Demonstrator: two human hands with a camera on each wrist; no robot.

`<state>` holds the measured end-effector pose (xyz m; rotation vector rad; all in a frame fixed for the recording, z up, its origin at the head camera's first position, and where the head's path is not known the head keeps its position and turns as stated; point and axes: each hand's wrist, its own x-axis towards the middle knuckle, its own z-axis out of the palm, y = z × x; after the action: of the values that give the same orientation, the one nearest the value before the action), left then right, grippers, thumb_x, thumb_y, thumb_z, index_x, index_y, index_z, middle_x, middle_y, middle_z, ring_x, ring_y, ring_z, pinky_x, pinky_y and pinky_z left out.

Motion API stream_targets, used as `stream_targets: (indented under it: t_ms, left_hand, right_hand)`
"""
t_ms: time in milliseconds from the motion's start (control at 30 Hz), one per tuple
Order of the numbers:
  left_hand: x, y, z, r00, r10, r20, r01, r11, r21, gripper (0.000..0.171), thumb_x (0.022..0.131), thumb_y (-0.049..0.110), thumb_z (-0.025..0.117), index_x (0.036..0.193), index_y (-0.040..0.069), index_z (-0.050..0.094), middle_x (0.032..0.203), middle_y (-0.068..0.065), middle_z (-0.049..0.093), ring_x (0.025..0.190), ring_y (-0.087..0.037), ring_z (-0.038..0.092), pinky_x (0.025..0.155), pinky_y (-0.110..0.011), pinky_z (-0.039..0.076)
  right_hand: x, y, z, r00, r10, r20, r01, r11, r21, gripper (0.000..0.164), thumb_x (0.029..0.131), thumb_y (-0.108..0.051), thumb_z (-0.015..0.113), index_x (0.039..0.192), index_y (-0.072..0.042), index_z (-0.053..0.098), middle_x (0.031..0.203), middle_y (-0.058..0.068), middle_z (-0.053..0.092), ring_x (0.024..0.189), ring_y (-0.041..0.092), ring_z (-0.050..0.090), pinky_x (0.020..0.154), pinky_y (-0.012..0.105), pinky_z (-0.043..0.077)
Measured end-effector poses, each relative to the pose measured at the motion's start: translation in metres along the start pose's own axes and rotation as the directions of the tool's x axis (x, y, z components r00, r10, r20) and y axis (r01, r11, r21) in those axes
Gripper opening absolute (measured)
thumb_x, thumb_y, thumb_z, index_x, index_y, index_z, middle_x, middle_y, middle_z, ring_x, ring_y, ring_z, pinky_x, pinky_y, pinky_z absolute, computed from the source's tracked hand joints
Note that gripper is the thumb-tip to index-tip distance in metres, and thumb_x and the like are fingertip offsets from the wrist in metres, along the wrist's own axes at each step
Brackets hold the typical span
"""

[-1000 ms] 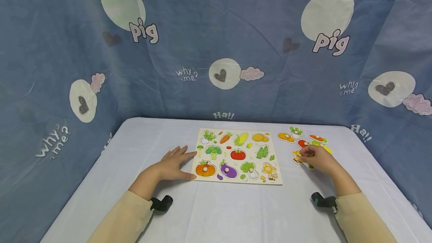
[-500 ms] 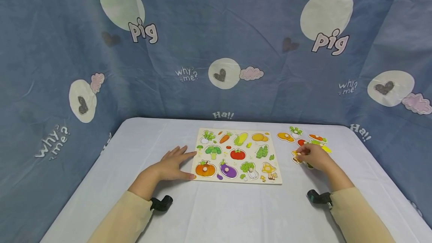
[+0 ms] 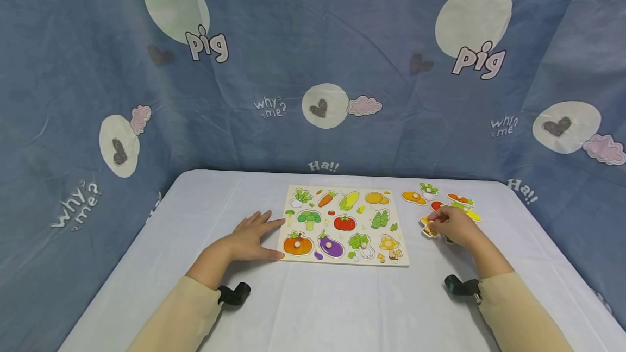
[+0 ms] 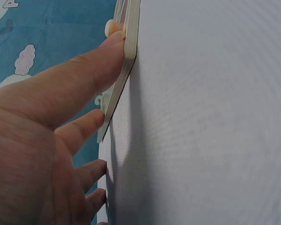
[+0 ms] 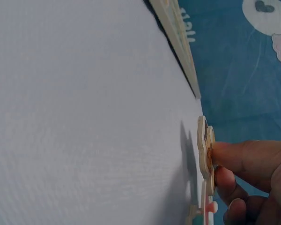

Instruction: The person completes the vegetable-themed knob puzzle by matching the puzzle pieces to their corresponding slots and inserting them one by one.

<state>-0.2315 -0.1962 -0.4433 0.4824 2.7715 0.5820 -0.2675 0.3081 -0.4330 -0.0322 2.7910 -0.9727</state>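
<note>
My right hand (image 3: 455,225) pinches a mushroom puzzle piece (image 3: 427,229) between thumb and fingers. In the right wrist view, this wooden piece (image 5: 203,145) is seen edge-on, with a shadow on the cloth beside it. Left of it lies a vegetable puzzle board (image 3: 364,225). A pumpkin piece (image 3: 298,245), an eggplant piece (image 3: 331,247) and a leafy green piece (image 3: 359,242), all with knobs, sit in its front row. Spread out, my left hand (image 3: 248,239) touches the board's left edge; the left wrist view shows the thumb (image 4: 84,72) at its corner.
Around my right hand lie several loose pieces: a potato piece (image 3: 413,198), a turnip piece (image 3: 429,191), a carrot piece (image 3: 459,199) and a partly covered red one (image 3: 437,206). A white cloth (image 3: 318,308) covers the table; a blue printed curtain (image 3: 274,145) hangs behind.
My right hand has shifted slightly left, and the mushroom piece has moved a little left with it. The left hand and board have stayed in place.
</note>
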Motion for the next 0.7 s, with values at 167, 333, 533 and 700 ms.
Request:
stream_targets:
  t_ms: [167,333,533,700]
  left_hand:
    - [0.0,0.0,0.0,1.0,0.0,0.001,0.0,1.0,-0.002,0.091,0.078,0.057,0.078,0.153,0.019,0.043,0.163,-0.021,0.022,0.15,-0.045,0.011,0.12,-0.063,0.008]
    - [0.001,-0.002,0.001,1.0,0.004,0.002,-0.004,1.0,0.0,0.091,0.078,0.058,0.078,0.153,0.019,0.043,0.163,-0.021,0.022,0.15,-0.045,0.011,0.119,-0.063,0.009]
    - [0.001,-0.002,0.001,1.0,0.006,0.001,-0.006,1.0,0.003,0.091,0.078,0.058,0.077,0.153,0.02,0.043,0.163,-0.022,0.022,0.15,-0.046,0.011,0.119,-0.063,0.008]
    - [0.0,-0.001,0.0,1.0,0.01,-0.001,-0.01,1.0,-0.002,0.091,0.078,0.057,0.078,0.153,0.019,0.043,0.163,-0.022,0.022,0.15,-0.047,0.011,0.119,-0.063,0.008]
  right_hand:
    - [-0.008,-0.01,0.0,0.999,-0.038,0.004,0.038,0.999,0.001,0.021,0.093,-0.015,0.07,0.107,0.0,0.067,0.091,0.008,0.06,0.08,0.022,0.053,0.063,0.031,0.047]
    - [-0.014,-0.019,0.002,0.994,-0.11,0.004,0.11,0.994,-0.018,0.017,0.092,-0.016,0.072,0.103,-0.004,0.07,0.09,0.005,0.061,0.08,0.022,0.05,0.064,0.032,0.042]
    - [-0.02,-0.029,0.008,0.982,-0.186,0.025,0.187,0.982,-0.009,0.013,0.091,-0.014,0.074,0.1,-0.007,0.07,0.089,0.003,0.062,0.077,0.021,0.049,0.062,0.031,0.042]
    - [-0.024,-0.038,0.016,0.975,-0.215,0.054,0.215,0.977,-0.005,0.01,0.09,-0.014,0.074,0.098,-0.009,0.07,0.087,0.002,0.061,0.075,0.021,0.048,0.06,0.029,0.041]
